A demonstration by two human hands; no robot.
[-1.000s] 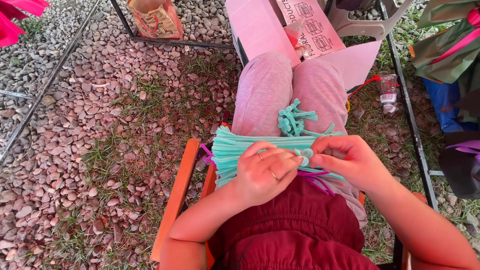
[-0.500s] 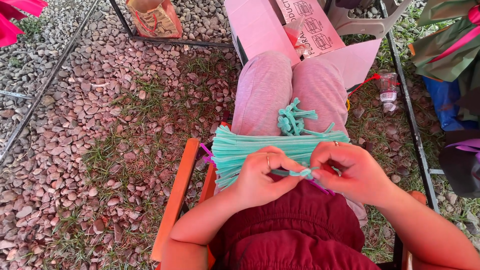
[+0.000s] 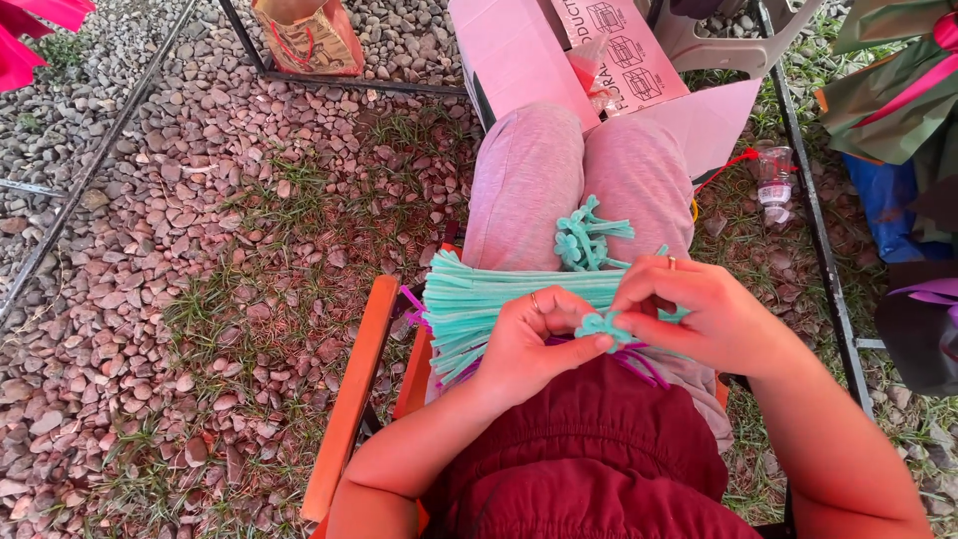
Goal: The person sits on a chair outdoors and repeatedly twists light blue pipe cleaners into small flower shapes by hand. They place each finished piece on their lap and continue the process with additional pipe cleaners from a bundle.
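From the head view we look down onto our own lap, seated on a chair with orange wooden armrests [image 3: 351,389]. Our left hand [image 3: 529,344] and right hand [image 3: 704,319] meet just above the lap, and between their fingertips sits a small coiled teal pipe cleaner piece [image 3: 602,325]. The left hand's grip is clenched on that piece from the left, thumb and fingers pressed to it; the right hand's grip pinches the same piece from the right, fingers curled over it. Both hands wear thin rings

Under the hands a thick bundle of straight teal pipe cleaners [image 3: 479,296] lies across our thighs, running left to right, touching the left hand's knuckles. A few purple pipe cleaners [image 3: 639,364] stick out from beneath the bundle near the dark red garment [image 3: 589,449]. Just beyond the bundle, on the pink trousers [image 3: 529,180], rests a small heap of finished teal twisted shapes [image 3: 584,240], apart from the hands

Past our knees stands an open pink cardboard box [image 3: 519,60]. The ground is gravel and sparse grass [image 3: 200,230]. A clear plastic bottle [image 3: 774,185] lies to the right, near a dark metal frame bar [image 3: 813,220], and a brown paper bag [image 3: 309,38] sits far off at the top left
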